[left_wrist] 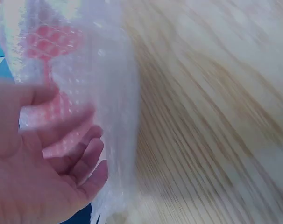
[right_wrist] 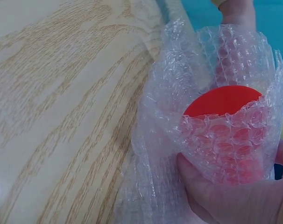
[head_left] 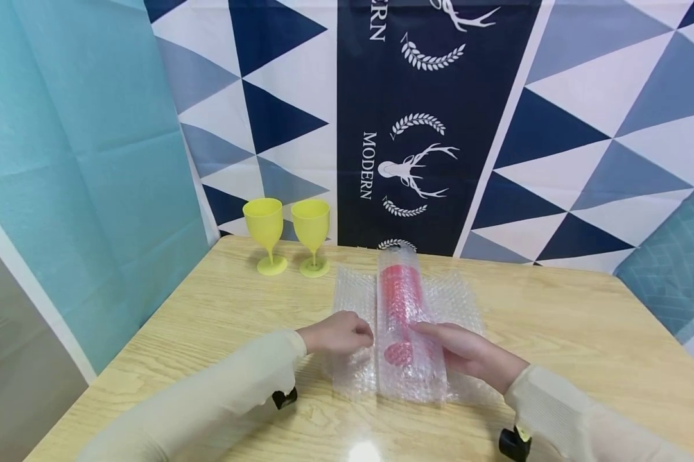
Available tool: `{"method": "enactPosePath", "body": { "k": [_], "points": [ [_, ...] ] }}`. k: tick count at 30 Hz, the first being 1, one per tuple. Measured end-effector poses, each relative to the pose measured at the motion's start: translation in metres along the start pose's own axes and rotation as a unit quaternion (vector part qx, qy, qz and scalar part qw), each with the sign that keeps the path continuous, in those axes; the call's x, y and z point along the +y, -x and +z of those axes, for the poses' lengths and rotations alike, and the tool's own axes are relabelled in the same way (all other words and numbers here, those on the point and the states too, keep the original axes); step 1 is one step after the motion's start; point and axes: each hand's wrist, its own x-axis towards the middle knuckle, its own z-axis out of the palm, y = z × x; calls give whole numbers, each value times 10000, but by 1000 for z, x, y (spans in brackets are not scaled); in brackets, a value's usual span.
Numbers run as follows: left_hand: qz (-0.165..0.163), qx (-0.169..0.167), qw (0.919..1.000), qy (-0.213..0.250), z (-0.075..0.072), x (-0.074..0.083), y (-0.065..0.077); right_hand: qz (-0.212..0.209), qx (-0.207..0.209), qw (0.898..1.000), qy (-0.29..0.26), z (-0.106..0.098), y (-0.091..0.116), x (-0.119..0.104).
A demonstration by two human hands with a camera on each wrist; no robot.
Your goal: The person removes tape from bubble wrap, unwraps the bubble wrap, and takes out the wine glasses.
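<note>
A red goblet [head_left: 401, 292] lies on its side, rolled in clear bubble wrap [head_left: 355, 295], its bowl toward the wall and its round foot toward me. Loose wrap spreads on both sides of the roll. My right hand [head_left: 468, 350] grips the roll from the right near the stem, thumb on top. In the right wrist view, the red foot [right_wrist: 225, 100] shows bare at the wrap's open end. My left hand [head_left: 338, 332] is over the left part of the wrap, its fingers loosely bent and holding nothing. The left wrist view shows those fingers [left_wrist: 88, 161] beside the wrap, partly blurred.
Two yellow goblets [head_left: 264, 221] stand upright at the back left of the wooden table [head_left: 555, 321]. Behind the table's far edge hangs a patterned cloth [head_left: 289, 77], and a teal curtain [head_left: 92, 128] is at the left.
</note>
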Motion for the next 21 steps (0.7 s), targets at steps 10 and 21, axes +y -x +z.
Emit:
{"method": "enactPosePath", "body": {
  "k": [10,21],
  "points": [
    [-1179,-73,9333,3392,2,22,-21,-65,-63,10000,-4,-1,0,1],
    [-1665,-323,8583,4844,5,32,-31,-56,269,9993,238,1,2,4]
  ]
}}
